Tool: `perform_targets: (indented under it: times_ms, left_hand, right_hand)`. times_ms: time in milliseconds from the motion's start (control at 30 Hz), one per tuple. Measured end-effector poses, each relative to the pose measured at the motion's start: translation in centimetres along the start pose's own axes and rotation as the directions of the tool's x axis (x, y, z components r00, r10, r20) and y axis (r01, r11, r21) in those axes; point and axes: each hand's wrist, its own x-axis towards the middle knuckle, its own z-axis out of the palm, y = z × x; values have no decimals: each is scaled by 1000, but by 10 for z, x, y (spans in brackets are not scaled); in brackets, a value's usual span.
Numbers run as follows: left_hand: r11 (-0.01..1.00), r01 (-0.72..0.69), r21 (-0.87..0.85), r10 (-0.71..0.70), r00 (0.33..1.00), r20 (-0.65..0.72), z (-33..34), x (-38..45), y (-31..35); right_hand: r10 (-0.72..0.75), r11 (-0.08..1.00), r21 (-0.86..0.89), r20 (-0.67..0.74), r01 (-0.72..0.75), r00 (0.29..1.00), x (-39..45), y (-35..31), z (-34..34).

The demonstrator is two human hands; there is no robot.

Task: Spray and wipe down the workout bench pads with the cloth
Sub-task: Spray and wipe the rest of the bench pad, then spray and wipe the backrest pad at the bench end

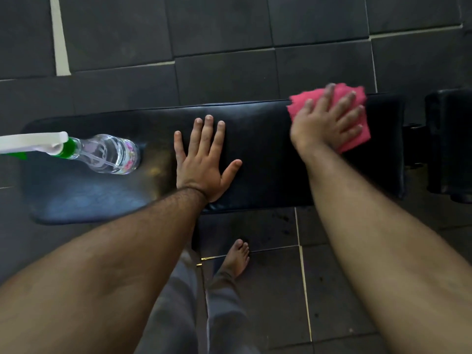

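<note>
A right hand (329, 123), fingers spread flat, presses a folded pink cloth (339, 111) onto the black padded bench (255, 139) at the right of the frame, the cloth's upper corner reaching the pad's far edge. At centre, the left hand (204, 162) lies open and palm-down on the smooth, faintly glossy vinyl, grasping nothing, a thin dark band at its wrist. Bare pad stretches between the two hands. At the left of the frame, a clear plastic spray bottle (107, 154) with a green collar and white trigger head lies on its side on the pad, nozzle jutting past the rounded left end. A second black pad (449, 141) sits just beyond the bench's right end. Dark square floor tiles (224, 21) with pale joints surround the bench; a bare foot (237, 256) and grey trouser legs show below its near edge.
</note>
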Motion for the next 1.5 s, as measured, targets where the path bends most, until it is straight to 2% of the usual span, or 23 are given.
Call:
perform_targets:
  times_ms: [33, 100, 167, 200, 267, 367, 500, 567, 600, 667, 767, 900, 933, 1000, 1100, 1167, 1200, 1233, 1300, 1333, 1367, 1400, 1500]
  left_hand:
    - [1000, 0, -4, 0, 1000, 6, -1, 0, -1]
    - [1000, -2, -19, 3, 1000, 17, -3, 1, -2]
    - [1000, -5, -30, 6, 999, 33, -5, 1, -2]
    - [999, -8, -36, 9, 999, 43, -5, 1, -2]
    - [1000, -11, -26, 13, 999, 52, -6, 1, -1]
    - [1000, -7, -14, 8, 998, 58, -5, 1, 0]
    - [1000, -4, -25, 5, 998, 59, -6, 1, 1]
    - [1000, -4, -17, 5, 999, 50, -8, 1, 1]
    - [1000, 0, -20, 1, 999, 53, -9, -1, 2]
    - [1000, 5, -15, -4, 999, 52, -10, -3, 3]
    - [998, 8, -55, -2, 995, 102, -20, 2, 3]
    - [989, 44, -144, -15, 981, 191, -29, 0, 6]
    - [982, 69, -179, -29, 975, 221, -31, 3, 8]
    - [967, 104, -233, -58, 980, 193, -84, -11, 0]
    - [900, 80, -428, 20, 974, 224, -92, -22, -3]
    - [844, 152, -514, -96, 986, 135, -102, -52, -5]
    - [809, 228, -541, -232, 971, 63, -112, -65, -9]
    - [749, 317, -582, -401, 916, -19, -122, -74, -16]
    - [535, 447, -717, -731, 671, -126, -141, -85, -34]
    - [437, 441, -784, -825, 543, -154, -148, -86, -43]
    - [378, 410, -830, -873, 457, -171, -153, -84, -52]
    - [361, 382, -851, -885, 427, -183, -156, -79, -61]
    - [375, 353, -857, -864, 467, -186, -152, -55, -80]
  right_hand:
    - [-136, 990, -34, 35, 137, 990, -13, -20, 7]
    - [-444, 887, -91, 96, 452, 891, -50, -38, 24]
    - [-604, 783, -96, 122, 615, 788, -81, -20, 31]
    - [-632, 761, -94, 113, 642, 767, -90, 2, 31]
    - [-635, 758, -118, 88, 641, 767, -100, 58, 27]
    - [-537, 818, -171, 115, 549, 836, -96, 118, 17]
    - [-241, 964, -98, 54, 246, 969, -57, 70, 15]
    - [-105, 994, -10, 48, 105, 993, -41, 24, 15]
    - [-108, 994, -2, 58, 108, 992, -42, 7, 18]
    - [-281, 956, -69, 78, 287, 956, -64, -9, 29]
    - [-592, 781, -134, 154, 610, 791, -107, 8, 36]
    - [-673, 680, -135, 274, 720, 687, -121, 50, 39]
    - [-668, 685, -116, 296, 720, 683, -119, 54, 37]
    - [-691, 692, -68, 225, 718, 687, -151, 52, 3]
    - [-577, 797, -48, 238, 603, 781, -162, 58, 7]
    - [-534, 805, -99, 307, 585, 788, -174, 63, 8]
    - [-523, 801, -113, 345, 588, 779, -179, 60, 6]
    - [-522, 794, -120, 368, 596, 770, -183, 54, 3]
    - [-532, 779, -106, 410, 618, 741, -189, 42, -1]
    - [-517, 788, -91, 439, 609, 734, -191, 38, 0]
    - [-499, 800, -80, 463, 595, 733, -191, 35, 0]
    - [-483, 809, -79, 476, 582, 735, -190, 31, 0]
    - [-456, 820, -101, 480, 563, 750, -189, 24, 2]
